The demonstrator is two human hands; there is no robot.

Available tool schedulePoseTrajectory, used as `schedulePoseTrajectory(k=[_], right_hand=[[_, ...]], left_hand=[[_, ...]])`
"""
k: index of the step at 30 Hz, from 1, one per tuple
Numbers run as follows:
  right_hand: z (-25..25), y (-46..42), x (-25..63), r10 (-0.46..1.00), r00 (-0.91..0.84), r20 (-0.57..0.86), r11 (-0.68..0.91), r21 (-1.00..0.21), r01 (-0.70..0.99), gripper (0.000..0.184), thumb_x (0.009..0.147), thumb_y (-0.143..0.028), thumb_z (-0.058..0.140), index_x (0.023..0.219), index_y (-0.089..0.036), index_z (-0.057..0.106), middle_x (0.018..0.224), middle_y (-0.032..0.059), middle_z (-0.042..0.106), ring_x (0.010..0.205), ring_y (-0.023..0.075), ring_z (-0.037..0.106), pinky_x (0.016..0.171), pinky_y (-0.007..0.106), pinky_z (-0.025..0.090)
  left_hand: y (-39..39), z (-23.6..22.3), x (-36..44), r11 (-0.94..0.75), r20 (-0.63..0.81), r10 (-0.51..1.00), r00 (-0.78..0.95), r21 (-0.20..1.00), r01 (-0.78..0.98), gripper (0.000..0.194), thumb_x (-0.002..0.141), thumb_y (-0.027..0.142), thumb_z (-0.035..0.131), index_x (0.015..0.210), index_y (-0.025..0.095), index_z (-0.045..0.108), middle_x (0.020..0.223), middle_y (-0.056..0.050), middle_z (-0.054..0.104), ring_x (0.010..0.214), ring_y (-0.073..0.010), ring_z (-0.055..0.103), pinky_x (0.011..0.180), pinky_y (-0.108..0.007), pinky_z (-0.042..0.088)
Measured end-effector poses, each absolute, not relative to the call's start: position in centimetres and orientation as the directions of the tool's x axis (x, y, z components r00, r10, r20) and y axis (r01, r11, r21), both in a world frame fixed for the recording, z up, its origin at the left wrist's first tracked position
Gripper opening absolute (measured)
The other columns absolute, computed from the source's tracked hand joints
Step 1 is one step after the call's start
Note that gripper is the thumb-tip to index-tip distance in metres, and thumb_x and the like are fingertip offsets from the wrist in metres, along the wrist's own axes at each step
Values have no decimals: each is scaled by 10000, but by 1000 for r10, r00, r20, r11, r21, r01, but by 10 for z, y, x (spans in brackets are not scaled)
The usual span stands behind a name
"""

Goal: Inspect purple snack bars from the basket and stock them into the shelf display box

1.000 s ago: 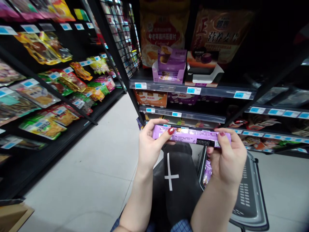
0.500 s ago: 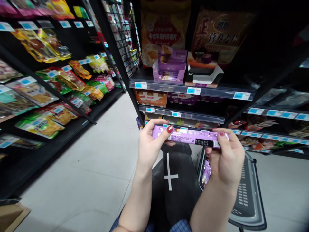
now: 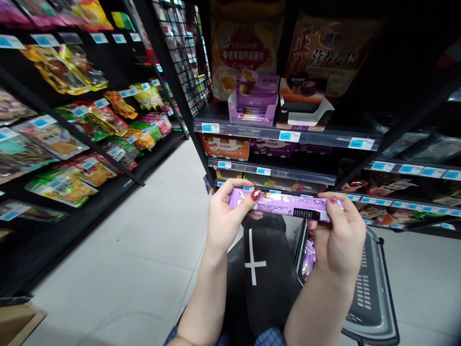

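Note:
A long, slim purple sachet [image 3: 277, 204] with small print and a black date strip is stretched level between my two hands. My left hand [image 3: 230, 211] pinches its left end, thumb on the printed face. At the other end, my right hand [image 3: 338, 230] grips it, the thumb lying just past the black strip. Below and beside my right wrist, more purple packets [image 3: 309, 259] show inside a grey shopping basket [image 3: 374, 288]. In front, a purple display box [image 3: 254, 101] holding similar sachets stands on the shelf.
Beside the purple box is a dark, cut-open carton [image 3: 306, 105], with large cereal bags [image 3: 248, 53] behind. Lower shelves hold an orange multipack [image 3: 225, 146]. Snack shelving [image 3: 72, 120] runs along the left. A cardboard box edge [image 3: 25, 322] shows at bottom left.
The sachet and both hands have shifted very slightly to the right and down. Both hands keep the same hold on its ends.

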State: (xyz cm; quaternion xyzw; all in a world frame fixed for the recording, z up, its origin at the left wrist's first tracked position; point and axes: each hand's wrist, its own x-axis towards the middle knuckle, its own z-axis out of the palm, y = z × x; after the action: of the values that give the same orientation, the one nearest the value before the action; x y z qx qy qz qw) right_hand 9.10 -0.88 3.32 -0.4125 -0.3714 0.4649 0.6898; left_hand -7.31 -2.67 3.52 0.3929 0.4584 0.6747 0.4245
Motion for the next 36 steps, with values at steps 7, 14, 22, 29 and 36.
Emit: schedulePoseTrajectory(k=[7, 14, 22, 29, 36], right_hand=[[31, -9, 93, 945, 296, 137, 232, -921, -314, 118, 769, -297, 657, 763, -180, 659, 643, -17, 569, 469, 55, 506, 343, 134, 391], [31, -7, 95, 945, 307, 113, 213, -925, -314, 129, 754, -309, 659, 755, -180, 656, 634, -16, 571, 434, 57, 487, 318, 143, 366], [31, -7, 96, 944, 315, 101, 207, -922, -327, 133, 739, -314, 673, 744, -182, 660, 644, -11, 577, 469, 68, 500, 331, 152, 374], [31, -7, 97, 942, 320, 97, 209, -918, -338, 118, 737, -303, 676, 743, -185, 669, 648, -10, 579, 477, 70, 505, 335, 149, 382], [30, -7, 98, 942, 320, 98, 213, -914, -346, 119, 743, -299, 673, 744, -180, 670, 660, -8, 578, 499, 66, 507, 341, 138, 385]], left_hand=[[-27, 37, -71, -215, 144, 933, -329, 958, -188, 209, 725, 281, 722, 847, 162, 601, 619, 36, 649, 418, -89, 616, 429, -173, 545], [-25, 36, -69, -205, 142, 934, -326, 964, -168, 207, 723, 285, 720, 842, 164, 602, 632, 34, 650, 419, -85, 613, 429, -174, 546], [-25, 36, -68, -201, 142, 938, -316, 966, -163, 223, 723, 306, 722, 836, 158, 600, 623, 35, 642, 417, -85, 610, 436, -178, 548], [-25, 36, -66, -191, 137, 940, -312, 970, -151, 213, 727, 307, 723, 834, 166, 604, 632, 34, 649, 422, -88, 613, 439, -184, 554], [-24, 36, -66, -197, 136, 943, -303, 964, -180, 213, 728, 289, 728, 842, 159, 603, 657, 32, 650, 428, -78, 615, 442, -171, 551]])
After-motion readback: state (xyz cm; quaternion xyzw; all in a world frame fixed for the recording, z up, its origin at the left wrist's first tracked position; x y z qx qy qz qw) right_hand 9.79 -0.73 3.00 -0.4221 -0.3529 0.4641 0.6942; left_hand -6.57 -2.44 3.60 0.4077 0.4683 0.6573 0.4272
